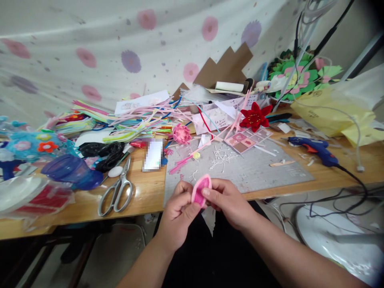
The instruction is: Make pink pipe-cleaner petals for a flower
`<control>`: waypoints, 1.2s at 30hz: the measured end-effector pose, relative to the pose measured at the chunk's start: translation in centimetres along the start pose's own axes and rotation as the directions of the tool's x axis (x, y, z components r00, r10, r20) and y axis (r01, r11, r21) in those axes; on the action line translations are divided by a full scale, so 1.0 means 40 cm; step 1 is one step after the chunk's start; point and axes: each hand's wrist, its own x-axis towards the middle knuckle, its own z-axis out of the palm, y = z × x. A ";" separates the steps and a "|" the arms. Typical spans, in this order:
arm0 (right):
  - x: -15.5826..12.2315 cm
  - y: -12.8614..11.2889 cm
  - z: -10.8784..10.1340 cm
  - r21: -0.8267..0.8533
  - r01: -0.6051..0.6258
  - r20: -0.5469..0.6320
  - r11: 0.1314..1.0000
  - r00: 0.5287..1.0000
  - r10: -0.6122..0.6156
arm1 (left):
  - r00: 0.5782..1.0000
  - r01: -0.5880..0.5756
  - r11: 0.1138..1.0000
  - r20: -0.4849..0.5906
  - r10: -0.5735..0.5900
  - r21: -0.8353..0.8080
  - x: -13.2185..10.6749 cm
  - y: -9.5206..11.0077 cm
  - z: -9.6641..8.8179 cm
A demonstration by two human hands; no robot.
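Ideally gripped evenly: left hand (pixel 177 208) and right hand (pixel 228 201) pinch the pink pipe-cleaner petal (pixel 201 191), fingers closed on its rim; scissors (pixel 117 193) at nine o'clock.

Pinching a pink petal-shaped piece (pixel 200 191) between left hand (pixel 177 212) and right hand (pixel 228 200), holding it just before the near edge of the grey mat (pixel 255 168), with scissors (pixel 117 194) leftward and a blue glue gun (pixel 315 149) rightward.

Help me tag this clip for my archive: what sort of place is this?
Likely a home craft workspace: the left hand and right hand hold a pink petal, with heaped pipe cleaners, scissors and a blue glue gun on the wooden table.
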 end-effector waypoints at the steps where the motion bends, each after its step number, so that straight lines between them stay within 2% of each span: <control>1: -0.002 0.000 -0.003 -0.013 -0.010 -0.063 1.000 0.998 0.009 | 1.000 -0.017 0.998 -0.018 0.018 0.055 0.000 0.004 0.000; 3: -0.005 -0.003 -0.006 -0.025 -0.028 -0.143 0.999 0.989 0.024 | 0.999 -0.037 0.985 -0.017 0.041 0.169 0.000 0.013 -0.001; 5: -0.008 -0.008 -0.006 -0.072 -0.037 -0.142 0.997 0.990 0.026 | 1.000 -0.025 0.969 0.009 0.024 0.244 0.002 0.020 -0.001; 7: -0.011 -0.014 -0.003 -0.208 -0.028 -0.126 0.978 0.992 0.002 | 1.000 0.012 0.966 -0.011 -0.010 0.257 0.005 0.026 -0.001; 11: -0.018 -0.022 0.005 -0.554 0.046 -0.045 0.831 0.995 -0.085 | 0.979 0.177 0.959 -0.139 -0.148 0.221 0.015 0.036 0.007; 13: -0.020 -0.022 0.006 -0.648 0.080 -0.012 0.758 0.993 -0.115 | 0.962 0.252 0.947 -0.160 -0.223 0.200 0.019 0.040 0.011; 16: -0.020 -0.020 0.003 -0.713 0.096 0.011 0.694 0.992 -0.125 | 0.954 0.282 0.943 -0.150 -0.258 0.174 0.023 0.042 0.013; 20: -0.017 -0.021 -0.005 -0.677 0.105 0.068 0.729 0.995 -0.079 | 0.947 0.304 0.952 -0.114 -0.300 0.021 0.024 0.041 0.005; 23: -0.015 -0.021 -0.010 -0.554 0.085 0.110 0.828 0.993 -0.029 | 0.938 0.309 0.941 -0.120 -0.325 -0.136 0.025 0.037 0.003; 26: -0.013 -0.013 -0.012 -0.347 0.011 0.151 0.938 0.988 0.044 | 0.924 0.300 0.919 -0.161 -0.347 -0.256 0.025 0.029 0.009; 29: -0.011 0.003 -0.005 -0.201 -0.056 0.118 0.978 0.990 0.081 | 0.910 0.277 0.929 -0.243 -0.336 -0.247 0.028 0.021 0.018; 32: -0.009 0.018 0.010 -0.209 -0.055 0.051 0.976 0.996 0.068 | 0.895 0.255 0.948 -0.323 -0.306 -0.191 0.032 0.017 0.023; 36: -0.007 0.030 0.025 -0.151 -0.087 0.019 0.985 0.996 0.091 | 0.874 0.277 0.925 -0.332 -0.354 -0.259 0.038 0.019 0.024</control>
